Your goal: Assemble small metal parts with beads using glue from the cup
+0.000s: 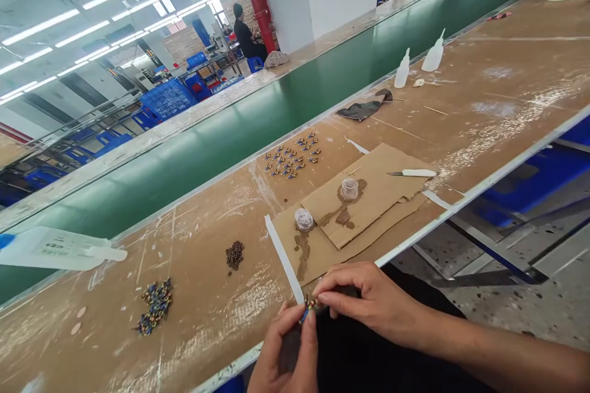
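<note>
My left hand (288, 353) and my right hand (364, 295) meet at the near edge of the brown workbench (483, 104). Both pinch one tiny blue and gold part (308, 309) between their fingertips. A heap of similar small parts (155, 307) lies to the left. A small pile of dark rings (235, 254) sits further in. Finished-looking pieces stand in rows (291, 157) near the belt. Two small clear cups (304, 218) (349, 188) rest on stained cardboard sheets (369, 196).
A green conveyor belt (239, 129) runs along the far side of the bench. A white-handled knife (412, 173), a dark cloth (362, 109), two white squeeze bottles (402, 69) and a lying bottle (55, 249) are around. A person sits far off beside blue crates (168, 98).
</note>
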